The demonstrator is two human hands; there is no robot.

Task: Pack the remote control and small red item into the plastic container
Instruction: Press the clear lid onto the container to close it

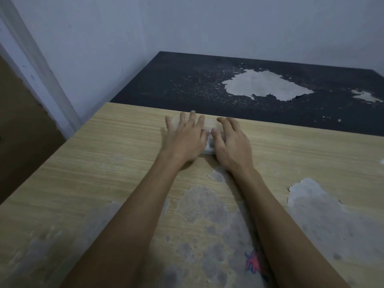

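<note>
A clear plastic container point(209, 146) lies near the far edge of the wooden table point(116, 154), almost wholly covered by my two hands. My left hand point(185, 138) lies flat on its left part with the fingers spread. My right hand point(230, 144) rests on its right part, fingers slightly curled over the far side. In the gap between the hands a pale grey shape shows through the plastic; I cannot tell what it is. No red item is visible.
The table's veneer is worn away in grey patches point(207, 206) near me and at the right. Behind the table stands a black surface point(187, 84) with peeled white patches. A wall and door frame point(39, 65) are at the left.
</note>
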